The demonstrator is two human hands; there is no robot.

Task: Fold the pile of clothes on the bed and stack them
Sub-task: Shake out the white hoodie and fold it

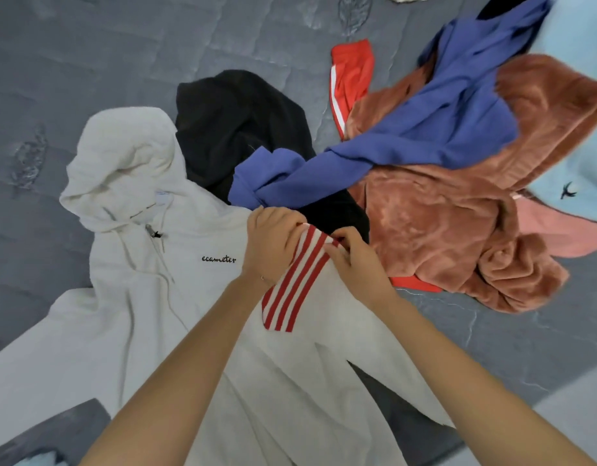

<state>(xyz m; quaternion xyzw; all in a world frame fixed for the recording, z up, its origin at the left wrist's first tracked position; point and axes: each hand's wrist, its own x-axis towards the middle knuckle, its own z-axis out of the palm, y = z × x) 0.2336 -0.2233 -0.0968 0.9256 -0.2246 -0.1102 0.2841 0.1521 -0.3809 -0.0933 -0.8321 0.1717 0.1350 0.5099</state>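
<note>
Head view, looking down: two hands meet over the grey bed (88, 45). The left hand (273, 243) grips the top of one red-and-white striped piece (290, 294), and the right hand (355, 264) pinches its upper edge. It runs down between the wrists, over one cream hoodie (122, 297). Beyond the hands lie one black garment (236, 129), one blue top (441, 129) and one brown fleece (458, 230).
</note>
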